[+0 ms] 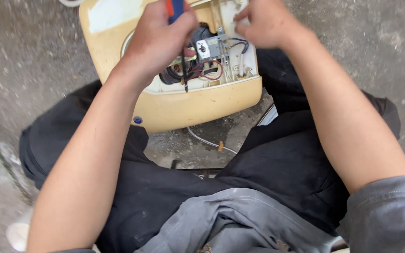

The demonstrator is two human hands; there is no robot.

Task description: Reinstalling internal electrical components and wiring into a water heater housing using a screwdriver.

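Note:
A yellowed cream plastic appliance housing (202,103) lies open on the ground between my knees. Inside it are a small metal switch unit (210,47) and a tangle of red, black and white wires (198,72). My left hand (158,40) grips a screwdriver with a blue and orange handle (175,8); its dark shaft (184,72) points down into the wiring. My right hand (268,23) is at the housing's upper right corner, fingers pinched together near the switch unit. What they pinch is hidden.
Rough grey concrete ground (33,61) surrounds the housing. A thin white cable with an orange fitting (219,146) lies on the ground below it. My black trousers (277,164) and grey shirt (240,220) fill the lower frame.

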